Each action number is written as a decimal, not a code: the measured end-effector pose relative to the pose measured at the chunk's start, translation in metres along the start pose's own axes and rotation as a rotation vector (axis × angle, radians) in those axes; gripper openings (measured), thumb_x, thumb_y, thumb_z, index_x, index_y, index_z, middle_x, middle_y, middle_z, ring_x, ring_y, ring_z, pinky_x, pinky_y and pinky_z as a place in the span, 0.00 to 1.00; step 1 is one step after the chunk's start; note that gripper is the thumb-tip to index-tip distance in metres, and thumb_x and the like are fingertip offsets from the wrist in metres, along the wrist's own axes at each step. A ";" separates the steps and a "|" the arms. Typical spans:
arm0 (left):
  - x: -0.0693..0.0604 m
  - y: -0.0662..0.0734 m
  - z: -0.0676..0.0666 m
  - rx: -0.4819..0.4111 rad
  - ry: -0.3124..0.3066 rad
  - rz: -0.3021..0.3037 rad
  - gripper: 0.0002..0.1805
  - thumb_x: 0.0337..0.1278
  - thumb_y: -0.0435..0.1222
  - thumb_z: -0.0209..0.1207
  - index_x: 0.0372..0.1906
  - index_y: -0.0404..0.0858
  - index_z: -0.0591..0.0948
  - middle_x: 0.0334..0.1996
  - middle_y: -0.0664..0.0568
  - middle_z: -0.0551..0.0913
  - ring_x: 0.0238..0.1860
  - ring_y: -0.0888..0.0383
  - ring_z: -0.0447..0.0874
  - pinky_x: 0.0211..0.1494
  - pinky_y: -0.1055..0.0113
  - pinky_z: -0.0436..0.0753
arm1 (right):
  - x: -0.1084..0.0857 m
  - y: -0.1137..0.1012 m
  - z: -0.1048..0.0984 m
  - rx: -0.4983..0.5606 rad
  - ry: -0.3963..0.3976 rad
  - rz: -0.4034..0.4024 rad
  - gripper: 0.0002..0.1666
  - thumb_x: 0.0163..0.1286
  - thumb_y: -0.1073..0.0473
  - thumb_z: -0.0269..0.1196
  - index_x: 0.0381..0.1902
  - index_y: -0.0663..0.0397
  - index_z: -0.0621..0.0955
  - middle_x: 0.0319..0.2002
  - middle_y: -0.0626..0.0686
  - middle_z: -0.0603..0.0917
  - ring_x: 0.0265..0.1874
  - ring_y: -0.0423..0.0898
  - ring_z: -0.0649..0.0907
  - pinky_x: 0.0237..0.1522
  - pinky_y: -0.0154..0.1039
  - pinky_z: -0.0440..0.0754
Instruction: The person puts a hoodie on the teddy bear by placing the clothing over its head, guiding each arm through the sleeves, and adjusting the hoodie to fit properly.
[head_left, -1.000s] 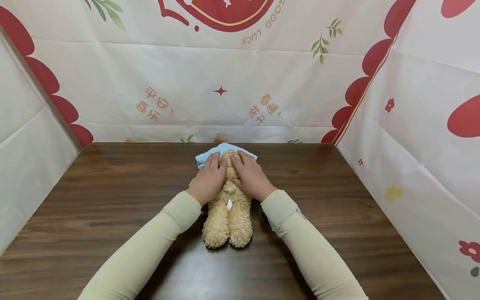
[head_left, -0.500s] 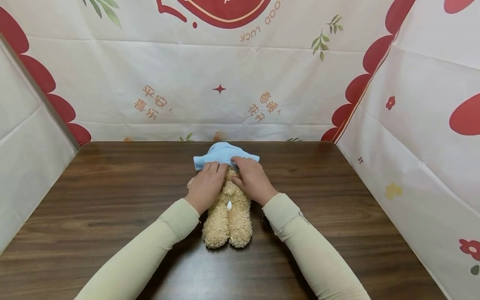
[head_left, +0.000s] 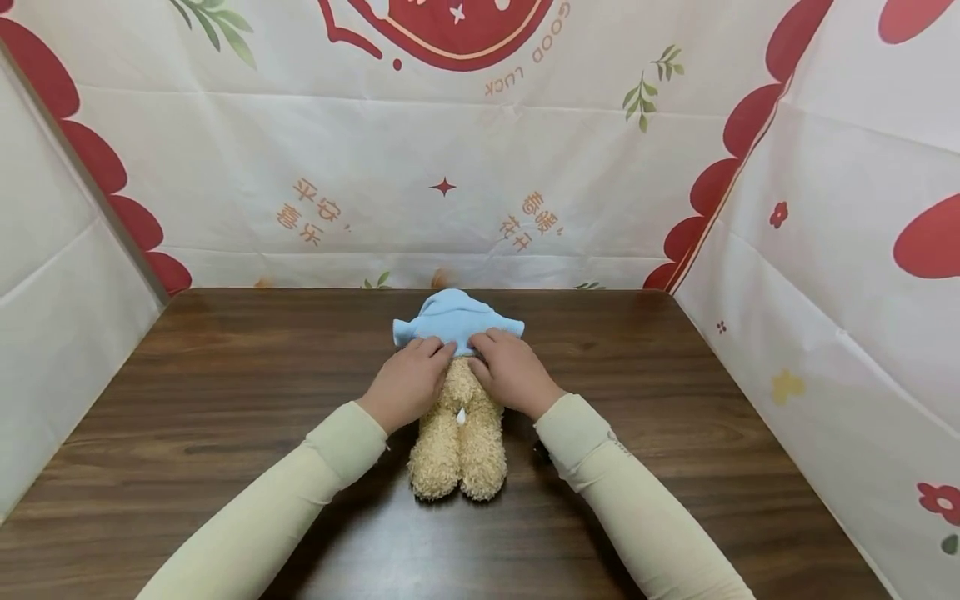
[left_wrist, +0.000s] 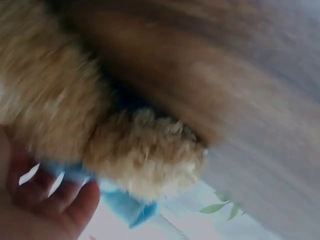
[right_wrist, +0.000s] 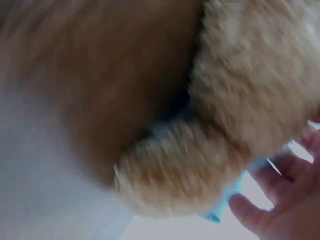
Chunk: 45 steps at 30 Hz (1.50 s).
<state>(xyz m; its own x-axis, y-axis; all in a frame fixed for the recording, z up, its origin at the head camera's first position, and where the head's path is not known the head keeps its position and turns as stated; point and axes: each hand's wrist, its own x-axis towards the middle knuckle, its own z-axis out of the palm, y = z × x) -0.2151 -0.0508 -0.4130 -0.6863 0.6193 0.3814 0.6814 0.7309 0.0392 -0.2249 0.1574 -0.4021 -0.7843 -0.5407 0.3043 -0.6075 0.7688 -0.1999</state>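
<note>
A light-brown curly plush toy [head_left: 459, 450] lies on the table with its two legs toward the near edge and a small white tag between them. Light-blue cloth [head_left: 457, 317], like a small garment, covers its far end. My left hand [head_left: 408, 379] pinches the cloth's near edge on the left, and my right hand [head_left: 517, 372] pinches it on the right. In the left wrist view, the fingers of my left hand [left_wrist: 55, 205] curl beside the plush's stubby limb [left_wrist: 145, 155]. The right wrist view shows my right hand [right_wrist: 290, 195] beside another limb [right_wrist: 175, 170], partly blurred.
A dark wood-grain table [head_left: 225, 400] extends around the plush. Behind it hangs a white printed cloth [head_left: 390, 167] with red scallops, and another printed sheet [head_left: 825, 275] stands along the right side.
The blue cloth's near edge has come toward me, covering fur that showed between my hands. Both hands have moved nearer with it, and the plush has hardly shifted.
</note>
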 end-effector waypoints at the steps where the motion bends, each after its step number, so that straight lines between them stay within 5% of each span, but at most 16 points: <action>1: -0.002 -0.001 -0.003 -0.054 -0.038 -0.013 0.23 0.72 0.37 0.53 0.66 0.31 0.74 0.55 0.41 0.78 0.56 0.45 0.78 0.56 0.55 0.79 | -0.003 0.001 -0.003 0.029 -0.052 0.010 0.18 0.75 0.56 0.57 0.58 0.57 0.78 0.49 0.55 0.78 0.44 0.49 0.79 0.47 0.46 0.77; 4: -0.007 -0.002 -0.013 -0.163 -0.142 -0.036 0.32 0.68 0.43 0.55 0.70 0.28 0.68 0.63 0.39 0.73 0.63 0.44 0.73 0.63 0.52 0.74 | -0.014 0.005 -0.012 0.078 -0.180 0.018 0.37 0.69 0.53 0.56 0.73 0.59 0.66 0.68 0.60 0.67 0.63 0.55 0.72 0.60 0.51 0.73; 8: -0.008 0.002 -0.016 -0.098 -0.161 -0.018 0.39 0.62 0.46 0.64 0.70 0.28 0.67 0.62 0.38 0.72 0.63 0.43 0.73 0.61 0.52 0.75 | -0.021 0.002 -0.012 0.011 -0.216 -0.022 0.45 0.66 0.51 0.61 0.77 0.59 0.59 0.74 0.63 0.59 0.71 0.60 0.64 0.66 0.56 0.67; 17: -0.013 0.018 -0.014 0.164 -0.003 0.011 0.27 0.63 0.39 0.65 0.62 0.29 0.75 0.53 0.38 0.79 0.56 0.43 0.78 0.62 0.46 0.73 | -0.019 -0.009 -0.001 -0.228 0.043 -0.133 0.30 0.64 0.61 0.69 0.63 0.60 0.75 0.56 0.58 0.78 0.52 0.55 0.80 0.49 0.54 0.79; 22: -0.015 0.020 -0.008 0.168 0.173 0.055 0.11 0.62 0.30 0.62 0.48 0.31 0.79 0.39 0.43 0.79 0.42 0.47 0.81 0.51 0.54 0.80 | -0.020 -0.011 0.001 -0.293 0.124 -0.167 0.13 0.65 0.63 0.67 0.46 0.53 0.77 0.38 0.52 0.78 0.37 0.51 0.81 0.41 0.50 0.77; 26: -0.017 0.017 -0.002 0.125 0.248 0.063 0.09 0.56 0.29 0.66 0.39 0.35 0.79 0.32 0.48 0.77 0.34 0.51 0.77 0.39 0.60 0.79 | -0.019 -0.009 0.003 -0.283 0.134 -0.204 0.11 0.64 0.66 0.67 0.37 0.51 0.75 0.30 0.49 0.75 0.29 0.49 0.78 0.37 0.46 0.76; 31: -0.015 0.016 -0.001 0.082 0.256 0.070 0.08 0.56 0.27 0.64 0.40 0.36 0.79 0.33 0.48 0.78 0.35 0.50 0.77 0.41 0.59 0.79 | -0.019 -0.007 0.002 -0.262 0.081 -0.225 0.11 0.64 0.70 0.65 0.36 0.53 0.73 0.30 0.49 0.75 0.26 0.46 0.75 0.29 0.40 0.74; 39: -0.016 0.012 -0.003 -0.009 0.180 0.017 0.21 0.56 0.26 0.65 0.56 0.31 0.80 0.49 0.42 0.82 0.51 0.46 0.82 0.57 0.53 0.77 | -0.022 -0.014 -0.007 -0.238 0.023 -0.148 0.15 0.65 0.59 0.69 0.46 0.55 0.77 0.34 0.51 0.73 0.30 0.47 0.73 0.29 0.39 0.73; 45: -0.016 0.006 0.002 -0.045 0.214 0.002 0.10 0.53 0.24 0.64 0.40 0.35 0.80 0.33 0.48 0.81 0.34 0.50 0.79 0.39 0.59 0.79 | -0.024 -0.022 -0.006 -0.278 0.047 -0.186 0.13 0.65 0.61 0.67 0.44 0.56 0.76 0.34 0.52 0.72 0.28 0.47 0.72 0.28 0.38 0.72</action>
<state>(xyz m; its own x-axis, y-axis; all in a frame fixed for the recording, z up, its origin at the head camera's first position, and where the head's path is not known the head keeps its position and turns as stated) -0.2006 -0.0551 -0.4209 -0.6186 0.5423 0.5686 0.6967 0.7132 0.0777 -0.1916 0.1554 -0.3992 -0.6523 -0.6694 0.3557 -0.6772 0.7254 0.1233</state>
